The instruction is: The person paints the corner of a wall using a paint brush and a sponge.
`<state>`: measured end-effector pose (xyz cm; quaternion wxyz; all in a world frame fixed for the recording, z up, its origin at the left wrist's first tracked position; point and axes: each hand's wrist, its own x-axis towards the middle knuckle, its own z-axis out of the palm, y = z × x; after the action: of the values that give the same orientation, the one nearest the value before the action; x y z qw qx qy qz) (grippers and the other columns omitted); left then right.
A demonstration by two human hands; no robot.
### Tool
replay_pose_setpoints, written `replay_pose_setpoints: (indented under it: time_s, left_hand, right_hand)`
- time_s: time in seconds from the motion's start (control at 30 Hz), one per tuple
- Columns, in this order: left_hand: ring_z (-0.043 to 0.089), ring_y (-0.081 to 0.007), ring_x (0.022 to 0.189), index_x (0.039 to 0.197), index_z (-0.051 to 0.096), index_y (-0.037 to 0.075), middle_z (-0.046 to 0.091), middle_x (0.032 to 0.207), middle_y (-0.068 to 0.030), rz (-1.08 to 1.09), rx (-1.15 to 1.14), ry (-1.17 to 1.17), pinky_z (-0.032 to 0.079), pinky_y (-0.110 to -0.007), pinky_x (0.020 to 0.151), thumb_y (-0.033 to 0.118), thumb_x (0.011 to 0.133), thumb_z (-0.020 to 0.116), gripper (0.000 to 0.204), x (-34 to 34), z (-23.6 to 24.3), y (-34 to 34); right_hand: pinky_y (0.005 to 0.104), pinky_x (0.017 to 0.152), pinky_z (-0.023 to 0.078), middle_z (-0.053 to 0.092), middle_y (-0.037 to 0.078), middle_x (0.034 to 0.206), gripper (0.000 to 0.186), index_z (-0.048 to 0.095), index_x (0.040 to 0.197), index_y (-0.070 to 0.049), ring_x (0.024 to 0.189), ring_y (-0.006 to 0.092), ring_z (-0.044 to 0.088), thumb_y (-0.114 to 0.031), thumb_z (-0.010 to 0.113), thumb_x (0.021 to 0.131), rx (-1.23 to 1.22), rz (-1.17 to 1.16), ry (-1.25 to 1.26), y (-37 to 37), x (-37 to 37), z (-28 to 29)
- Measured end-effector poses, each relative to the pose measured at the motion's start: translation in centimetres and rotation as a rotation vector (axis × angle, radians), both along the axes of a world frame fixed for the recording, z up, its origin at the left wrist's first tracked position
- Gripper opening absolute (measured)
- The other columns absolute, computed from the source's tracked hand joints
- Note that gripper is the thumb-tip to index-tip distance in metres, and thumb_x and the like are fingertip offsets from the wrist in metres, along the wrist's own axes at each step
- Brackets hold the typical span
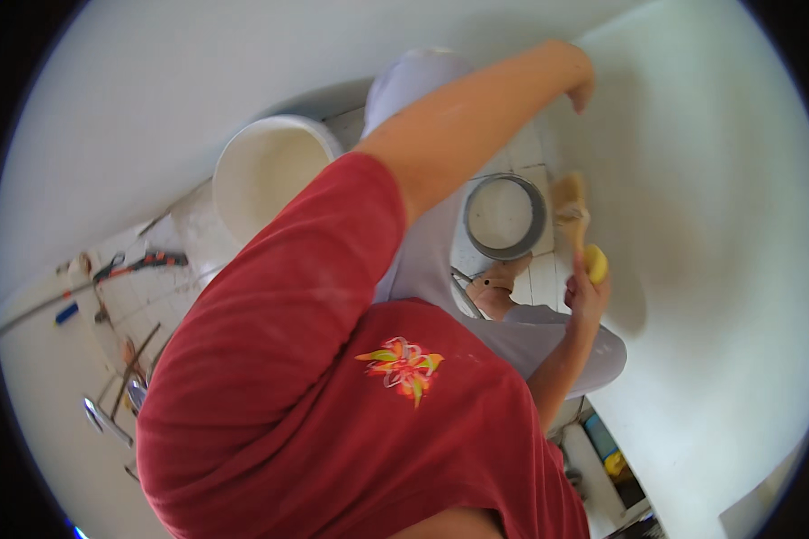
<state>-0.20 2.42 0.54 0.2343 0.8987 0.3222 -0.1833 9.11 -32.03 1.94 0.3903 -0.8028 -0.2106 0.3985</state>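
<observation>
My right hand (588, 295) is closed around the handle of a flat paintbrush (570, 202) with pale bristles. The bristle end points away from me, close to the pale wall (692, 216) on the right. A rounded yellow piece (596, 264), perhaps a sponge, sits at the same hand; how it is held is unclear. My left arm stretches across to the far right. Its hand (582, 83) is bent down at the wrist beside the wall, and its fingers are mostly hidden. Between my legs a round grey-rimmed container (505, 217) with whitish contents stands on the tiles.
A large white bucket (274, 171) stands to the left of my knee. Tools with black and orange parts (153, 260) and a small blue item (66, 313) lie further left. A chrome tap (108, 420) is at lower left. A box of items (607, 463) sits at lower right.
</observation>
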Motion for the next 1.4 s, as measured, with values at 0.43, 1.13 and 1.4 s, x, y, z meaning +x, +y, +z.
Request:
replay_pose_setpoints:
  time_s: [0.43,1.13,1.4]
  left_hand:
    - [0.055,-0.0137,0.080,0.121,0.053,0.003,0.059,0.106,-0.0070,0.671,-1.439,-1.224,0.047,-0.029,0.064,0.050,0.091,0.054,0.056,-11.9,7.5,-28.1]
    - [0.063,-0.0359,0.098,0.106,0.065,0.004,0.065,0.107,-0.0207,1.035,-0.120,0.375,0.051,-0.044,0.082,0.020,0.083,0.052,0.031,-44.4,-13.9,-29.5]
    - [0.064,-0.0321,0.101,0.105,0.066,0.003,0.065,0.109,-0.0190,0.781,-0.201,0.532,0.052,-0.042,0.083,0.013,0.082,0.056,0.028,-43.7,-31.0,-23.5]
  right_hand:
    - [0.0244,0.065,0.041,0.052,0.008,0.091,0.040,0.038,0.125,-0.002,0.077,0.0137,0.050,-0.029,0.051,0.097,0.862,-0.066,-0.124,-1.9,-10.5,4.5]
    - [0.0247,0.062,0.044,0.065,0.014,0.090,0.045,0.040,0.125,-0.002,0.064,0.0138,0.056,-0.037,0.048,0.098,0.384,0.036,-0.326,-7.6,-3.9,2.1]
    - [0.0238,0.058,0.045,0.064,0.011,0.084,0.041,0.045,0.127,-0.003,0.062,0.0118,0.055,-0.030,0.053,0.097,0.155,0.056,-0.459,-11.0,-4.3,2.0]
